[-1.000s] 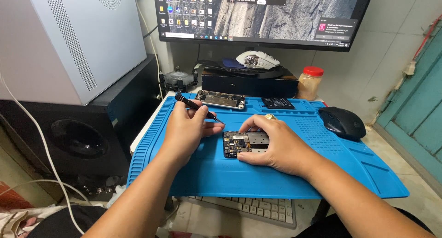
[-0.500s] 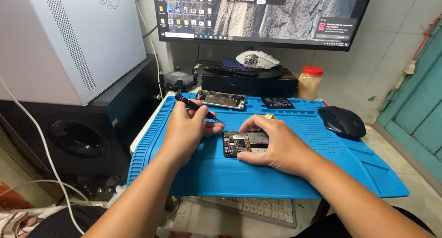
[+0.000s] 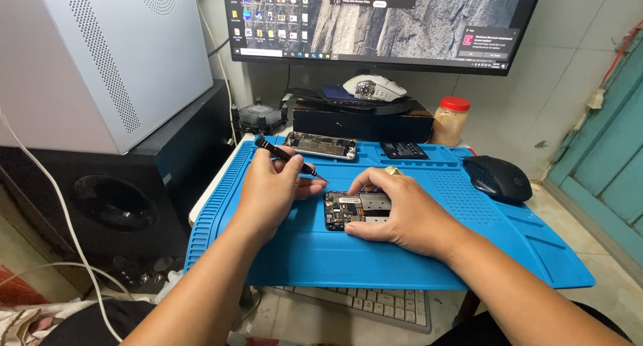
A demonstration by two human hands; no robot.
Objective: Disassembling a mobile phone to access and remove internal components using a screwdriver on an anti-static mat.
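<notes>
Head view, frame centre: I log left hand (image 3: 271, 192) grip closed around black screwdriver (image 3: 288, 157); right hand (image 3: 402, 215) grip pinning opened phone (image 3: 355, 210) onto blue mat (image 3: 348, 259), just right of the screwdriver tip.

A circuit board (image 3: 355, 210) is lying on the work mat (image 3: 375, 265); a computer mouse (image 3: 497, 178) is sitting to its right, an opened phone (image 3: 320, 146) behind it.

left hand (image 3: 271, 192): fingers pinched | right hand (image 3: 402, 215): fingers curled, palm down
</notes>
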